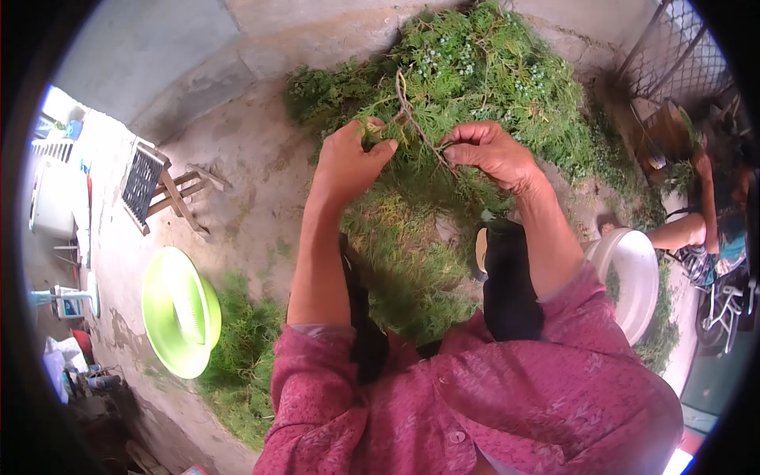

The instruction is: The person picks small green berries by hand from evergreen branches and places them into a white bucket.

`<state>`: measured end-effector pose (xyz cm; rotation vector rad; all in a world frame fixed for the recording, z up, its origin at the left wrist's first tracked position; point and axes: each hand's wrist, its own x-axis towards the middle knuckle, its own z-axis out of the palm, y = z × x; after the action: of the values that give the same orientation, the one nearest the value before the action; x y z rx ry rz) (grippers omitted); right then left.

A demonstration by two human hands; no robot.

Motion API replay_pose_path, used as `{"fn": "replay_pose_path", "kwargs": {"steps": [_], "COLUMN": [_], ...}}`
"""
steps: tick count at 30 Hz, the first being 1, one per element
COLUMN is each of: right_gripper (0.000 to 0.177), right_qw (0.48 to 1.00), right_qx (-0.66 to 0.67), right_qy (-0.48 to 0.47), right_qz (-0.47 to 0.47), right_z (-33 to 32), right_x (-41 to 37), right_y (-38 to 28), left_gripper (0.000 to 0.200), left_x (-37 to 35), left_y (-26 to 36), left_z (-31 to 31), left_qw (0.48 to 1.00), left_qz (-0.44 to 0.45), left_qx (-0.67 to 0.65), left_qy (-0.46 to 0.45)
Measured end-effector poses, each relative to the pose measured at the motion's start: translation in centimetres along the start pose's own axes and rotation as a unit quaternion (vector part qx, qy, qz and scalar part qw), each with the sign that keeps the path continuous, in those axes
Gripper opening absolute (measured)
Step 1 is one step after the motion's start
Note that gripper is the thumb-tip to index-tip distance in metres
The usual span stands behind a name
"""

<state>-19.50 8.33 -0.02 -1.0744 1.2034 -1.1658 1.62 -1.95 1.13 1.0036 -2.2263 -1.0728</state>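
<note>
A brown, forked twig [408, 111] with green sprigs is between my two hands, in front of the big leafy heap [491, 79]. My left hand [355, 158] is closed, thumb against fingers, on a green sprig at the twig's left side. My right hand [489, 152] pinches the twig's lower right part between thumb and fingers. Small pale berries show on the heap. Below my hands, loose green clippings [412, 253] lie on the ground between my legs.
A lime-green basin [176, 317] stands at the left beside more clippings [241, 348]. Behind it is a folding stool [162, 190]. A white tub [633, 285] is at the right, near another person's arm [707, 198] and leg. A wall and wire mesh stand behind.
</note>
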Motion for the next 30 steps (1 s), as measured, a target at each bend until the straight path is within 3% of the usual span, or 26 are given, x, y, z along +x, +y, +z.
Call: {"fn": "replay_pose_path", "kwargs": {"steps": [1,3,7,9,10,11,13,21,24,30], "right_gripper": [0.016,0.014,0.013,0.013,0.014,0.014,0.013,0.019,0.024,0.022], "right_qw": [0.999,0.998,0.995,0.991,0.989,0.988,0.991,0.994,0.992,0.98], "right_qx": [0.032,0.053,0.047,0.089,0.111,0.114,0.08,0.095,0.104,0.112], "right_qy": [0.0,0.034,0.087,0.1,0.098,0.098,0.096,0.044,0.066,0.163], "right_qz": [-0.002,-0.012,-0.013,-0.022,-0.02,-0.019,-0.041,-0.04,-0.024,-0.026], "right_z": [-0.4,-0.8,-1.7,-1.5,-1.4,-1.2,-1.1,-1.2,-0.8,-2.3], "right_x": [0.1,0.1,0.0,0.0,-0.1,0.0,0.1,-0.1,-0.1,-0.9], "right_y": [0.0,0.1,0.4,-0.1,-0.2,-0.1,0.0,-0.3,-0.7,-1.6], "left_gripper": [0.034,0.044,0.048,0.049,0.049,0.049,0.046,0.029,0.021,0.005], "left_x": [0.2,0.7,0.2,-0.2,-0.3,-0.2,0.5,0.8,0.8,1.6], "left_y": [-0.3,-0.6,1.5,2.1,2.8,3.2,3.9,3.7,2.9,1.2], "left_z": [0.6,1.7,4.1,5.9,6.4,6.3,6.1,6.6,6.5,3.6], "left_qw": [0.992,0.927,0.933,0.986,0.99,0.991,0.946,0.923,0.913,0.889], "left_qz": [0.064,0.191,0.216,0.137,0.022,0.02,-0.046,-0.108,-0.132,-0.11], "left_qx": [0.086,0.248,0.185,-0.034,-0.136,-0.134,-0.29,-0.334,-0.358,-0.444], "left_qy": [0.07,0.205,0.221,0.091,0.01,0.008,-0.139,-0.16,-0.143,0.012]}}
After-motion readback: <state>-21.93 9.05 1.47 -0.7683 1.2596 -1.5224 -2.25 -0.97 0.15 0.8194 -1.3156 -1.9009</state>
